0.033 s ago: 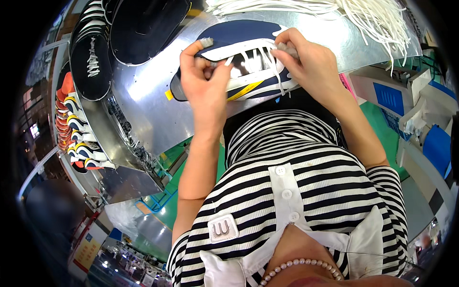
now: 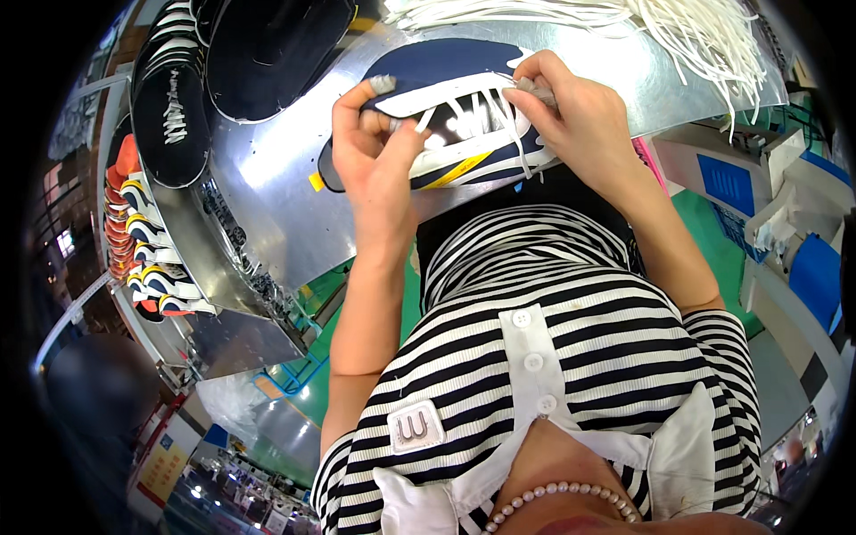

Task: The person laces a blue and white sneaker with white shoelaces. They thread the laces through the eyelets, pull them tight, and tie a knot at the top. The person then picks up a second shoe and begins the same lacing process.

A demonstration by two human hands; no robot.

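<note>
Two-handed, eases the left hand (image 2: 370, 159) leftward, with grip impossible to tell, while pinching a thin white lace (image 2: 519, 143) in the right hand (image 2: 584, 120), above a navy-and-white shoe (image 2: 437, 61) by the shiny metal bench's (image 2: 285, 192) near edge, seemingly mid-lacing.

Navy-and-white shoe upper (image 2: 437, 59): lies lengthwise left to right on the shiny metal counter (image 2: 267, 205), near its edge; yellow stripe (image 2: 462, 169) along the near side, yellow tab (image 2: 316, 182) at the left end.
Lace opening (image 2: 446, 139): spread apart, facing up.
Flat white lace (image 2: 516, 134): crosses the opening toward the right; one strand drapes over the near side.
</note>
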